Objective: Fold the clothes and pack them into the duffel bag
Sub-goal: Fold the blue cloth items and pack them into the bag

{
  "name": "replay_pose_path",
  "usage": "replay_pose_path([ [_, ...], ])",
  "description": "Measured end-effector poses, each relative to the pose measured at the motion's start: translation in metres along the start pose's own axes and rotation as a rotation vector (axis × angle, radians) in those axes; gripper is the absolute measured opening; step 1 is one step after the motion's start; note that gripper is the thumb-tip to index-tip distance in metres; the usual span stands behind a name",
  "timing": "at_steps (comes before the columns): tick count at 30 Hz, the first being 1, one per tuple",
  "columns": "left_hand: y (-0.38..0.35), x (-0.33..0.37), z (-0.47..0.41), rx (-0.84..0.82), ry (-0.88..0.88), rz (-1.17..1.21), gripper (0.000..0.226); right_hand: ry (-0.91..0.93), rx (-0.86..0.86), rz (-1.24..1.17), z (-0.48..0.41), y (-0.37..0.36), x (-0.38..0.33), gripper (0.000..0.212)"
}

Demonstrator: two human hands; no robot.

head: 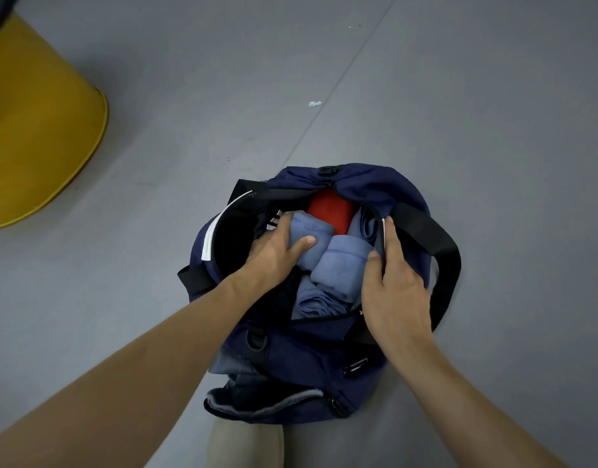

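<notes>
While open, duffel bag (pixel 307 361) with clothes (pixel 341 265)

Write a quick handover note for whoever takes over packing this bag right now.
The left hand grips a blue roll inside the bag, on its left side.
The right hand pinches the bag's right rim.
Done: a red garment at the far end and other rolls are packed.
Left: seat this roll, then close the bag.
</notes>
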State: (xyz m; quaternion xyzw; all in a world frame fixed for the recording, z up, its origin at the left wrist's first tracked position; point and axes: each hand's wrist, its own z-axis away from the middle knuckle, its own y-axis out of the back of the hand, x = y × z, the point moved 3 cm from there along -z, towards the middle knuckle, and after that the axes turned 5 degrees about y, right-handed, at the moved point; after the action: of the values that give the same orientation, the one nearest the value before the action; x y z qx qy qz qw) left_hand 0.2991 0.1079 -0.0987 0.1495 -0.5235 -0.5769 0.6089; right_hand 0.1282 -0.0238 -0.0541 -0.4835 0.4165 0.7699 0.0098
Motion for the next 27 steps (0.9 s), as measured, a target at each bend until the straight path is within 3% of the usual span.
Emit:
replay_pose_path([
  [5,0.000,0.011,-0.002,0.041,0.027,-0.441,0.062,0.074,0.040,0.059,-0.004,0.000,-0.001,0.073],
  [7,0.005,0.011,0.003,0.176,0.006,-0.510,0.065,0.116,0.018,0.090,-0.003,0.002,-0.002,0.078],
  [11,0.004,0.018,0.021,0.456,-0.348,-0.386,0.061,0.149,-0.039,0.121,0.004,0.006,-0.001,0.078],
  [13,-0.004,0.018,0.027,0.390,-0.448,-0.372,0.058,0.171,-0.043,0.125,0.007,0.007,-0.001,0.081],
  [16,-0.019,0.014,0.024,0.184,-0.368,-0.394,0.070,0.195,-0.037,0.134,0.009,0.006,0.001,0.082],
  [20,-0.019,0.015,0.020,0.121,-0.317,-0.465,0.084,0.211,-0.062,0.110,0.007,0.010,0.006,0.081],
  [27,-0.009,0.076,0.076,0.091,-0.530,-0.101,0.066,0.310,-0.238,0.019,0.015,0.055,0.019,0.071],
])
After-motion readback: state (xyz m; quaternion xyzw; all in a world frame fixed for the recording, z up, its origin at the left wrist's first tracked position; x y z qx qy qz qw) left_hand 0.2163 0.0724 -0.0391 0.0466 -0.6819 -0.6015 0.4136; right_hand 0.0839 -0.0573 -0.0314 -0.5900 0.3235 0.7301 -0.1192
